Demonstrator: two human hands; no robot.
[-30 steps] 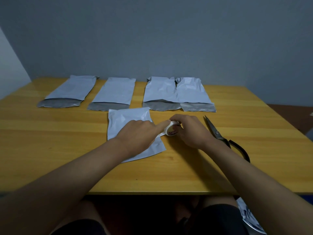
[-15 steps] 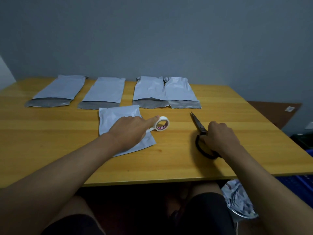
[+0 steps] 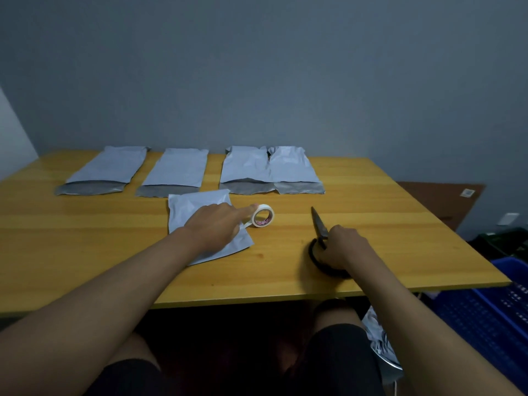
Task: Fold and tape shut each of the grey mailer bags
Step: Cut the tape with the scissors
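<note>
A folded grey mailer bag (image 3: 188,208) lies on the wooden table (image 3: 114,261) in front of me. My left hand (image 3: 215,225) rests on it, its forefinger stretched out to the white tape roll (image 3: 263,216), which stands on edge at the bag's right side. A short strip of tape runs from the roll to the bag under that finger. My right hand (image 3: 344,245) grips the black handles of the scissors (image 3: 320,227), whose blades lie shut on the table and point away from me. Several unfolded mailer bags (image 3: 177,174) lie in a row at the back.
The table's right edge is near my right hand. Beyond it on the floor stand blue plastic crates (image 3: 491,318). A bin with crumpled grey bags (image 3: 380,338) sits under the table by my right knee. A grey wall stands close behind the table.
My right hand left the tape roll, moved right and took hold of the scissors' handles. My left hand stayed on the bag with its finger at the roll. The camera shifted a little.
</note>
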